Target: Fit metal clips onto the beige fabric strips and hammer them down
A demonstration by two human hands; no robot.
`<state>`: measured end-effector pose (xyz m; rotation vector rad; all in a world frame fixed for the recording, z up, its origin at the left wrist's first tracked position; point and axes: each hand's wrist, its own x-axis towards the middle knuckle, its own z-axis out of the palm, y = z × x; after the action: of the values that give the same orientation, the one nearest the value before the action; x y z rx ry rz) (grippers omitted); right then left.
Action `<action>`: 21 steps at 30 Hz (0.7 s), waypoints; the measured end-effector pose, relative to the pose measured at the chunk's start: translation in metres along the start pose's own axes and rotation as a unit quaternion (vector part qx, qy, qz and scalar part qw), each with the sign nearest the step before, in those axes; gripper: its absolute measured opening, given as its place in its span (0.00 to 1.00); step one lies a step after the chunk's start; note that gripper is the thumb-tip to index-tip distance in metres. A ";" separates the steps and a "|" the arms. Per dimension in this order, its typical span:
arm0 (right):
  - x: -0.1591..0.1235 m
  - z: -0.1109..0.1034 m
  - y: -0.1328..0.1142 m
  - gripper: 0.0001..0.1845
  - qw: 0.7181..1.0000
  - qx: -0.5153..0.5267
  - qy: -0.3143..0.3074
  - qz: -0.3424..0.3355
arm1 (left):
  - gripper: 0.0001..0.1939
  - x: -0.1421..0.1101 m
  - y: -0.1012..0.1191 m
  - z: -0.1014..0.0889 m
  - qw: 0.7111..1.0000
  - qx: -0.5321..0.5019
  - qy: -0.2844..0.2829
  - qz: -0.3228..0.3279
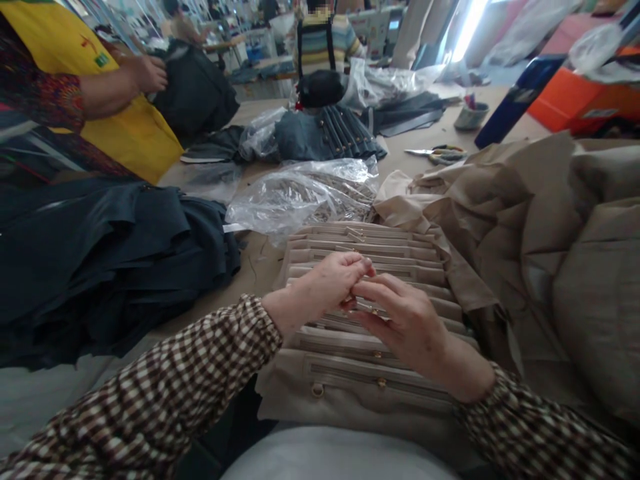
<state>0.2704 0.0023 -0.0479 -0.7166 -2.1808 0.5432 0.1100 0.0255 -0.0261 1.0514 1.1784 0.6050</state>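
A worker's left hand (333, 283) and right hand (407, 317) meet over overlapping tan cloth pieces (320, 345) with zippers — left fingertips bunched, right fingers loosely curled, whatever they may hold impossible to tell. Beyond, a clear plastic bag (310, 193) covers brownish contents; a cup (470, 121) holds something reddish.

Place: a sewing workshop, with cloth all around
Dark cloth (110, 260): a big floppy pile on the left
Tan pieces (365, 400): lots in a row, with zippers (350, 373) in them
Scissors (447, 153): lying on the counter (395, 143)
Yellow apron (143, 137): on a person who holds a dark bundle (200, 90)
Machine (380, 23): at the back, looks like one for sewing, with a little lit screen (395, 25)
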 end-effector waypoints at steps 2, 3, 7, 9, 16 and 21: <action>0.004 0.005 -0.003 0.06 0.999 -0.015 0.030 -0.022 | 0.10 0.000 -0.004 0.008 0.994 -0.105 -0.008 0.006; 0.004 0.006 -0.004 0.06 0.999 -0.023 0.039 -0.026 | 0.10 0.000 -0.006 0.012 0.990 -0.138 -0.011 0.015; -0.002 0.004 0.001 0.06 0.999 -0.045 0.023 -0.021 | 0.09 -0.002 -0.015 0.016 0.987 -0.162 -0.020 -0.009; -0.006 -0.001 0.005 0.07 0.998 -0.016 0.030 0.058 | 0.12 -0.007 -0.015 0.014 0.987 -0.152 -0.025 -0.038; -0.016 -0.016 0.009 0.08 0.896 0.277 0.083 0.336 | 0.17 -0.019 -0.008 0.013 0.998 -0.024 -0.059 -0.013; -0.039 -0.018 0.009 0.06 0.937 0.158 -0.007 0.311 | 0.11 -0.016 -0.008 0.011 0.969 0.237 -0.064 0.031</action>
<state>0.3091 -0.0135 -0.0625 -1.2218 -1.7862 1.1916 0.1148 0.0049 -0.0259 1.5132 1.2085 0.2975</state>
